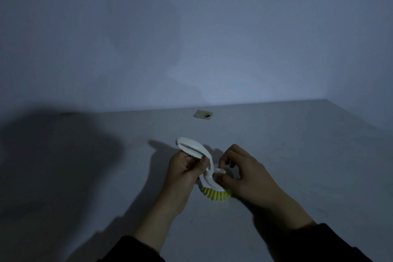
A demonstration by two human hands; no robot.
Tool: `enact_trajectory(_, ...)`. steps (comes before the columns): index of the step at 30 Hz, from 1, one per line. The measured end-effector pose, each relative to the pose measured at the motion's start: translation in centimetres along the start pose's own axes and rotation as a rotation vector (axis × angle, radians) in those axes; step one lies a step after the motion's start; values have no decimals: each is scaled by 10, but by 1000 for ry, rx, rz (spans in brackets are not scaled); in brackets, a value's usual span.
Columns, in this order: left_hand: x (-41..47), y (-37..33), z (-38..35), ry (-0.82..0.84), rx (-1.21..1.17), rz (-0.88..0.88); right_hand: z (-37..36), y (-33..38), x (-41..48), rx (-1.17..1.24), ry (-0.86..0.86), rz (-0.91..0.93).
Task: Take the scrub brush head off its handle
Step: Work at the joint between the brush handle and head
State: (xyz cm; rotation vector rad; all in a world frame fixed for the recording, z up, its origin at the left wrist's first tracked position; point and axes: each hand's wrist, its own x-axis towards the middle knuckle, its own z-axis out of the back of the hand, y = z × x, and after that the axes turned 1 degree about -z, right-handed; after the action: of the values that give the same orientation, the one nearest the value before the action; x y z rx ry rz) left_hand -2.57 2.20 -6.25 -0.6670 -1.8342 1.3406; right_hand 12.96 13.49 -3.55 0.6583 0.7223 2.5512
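A scrub brush rests on a grey table [297,155] in dim light. Its white looped handle [192,148] curves up and to the left. Its head with yellow bristles [215,194] points down at the table. My left hand [184,173] is closed around the handle, thumb on the white stem. My right hand [244,174] grips the white top of the brush head, fingers at the joint where handle and head meet. Head and handle are still joined.
A small beige square plate with a dark hole [203,114] sits in the table near the back wall. The table's right edge runs diagonally at far right. A large dark shadow covers the table's left side.
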Motion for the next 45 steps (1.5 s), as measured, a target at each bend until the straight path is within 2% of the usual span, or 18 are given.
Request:
enact_trajectory(15, -1, -1, -1, 10, -5, 16, -1, 1, 0, 100, 24, 26)
enact_trajectory(17, -1, -1, -1, 1, -13, 24, -3, 0, -2, 56, -35, 30)
enact_trajectory(19, -1, -1, -1, -4, -21, 22, -4, -1, -1, -87, -99, 51)
enact_trajectory(22, -1, -2, -2, -8, -26, 20, -5, -2, 0, -240, -104, 36)
enact_trajectory(45, -1, -1, -2, -5, 7, 2, 2, 9, -2, -177, -20, 59)
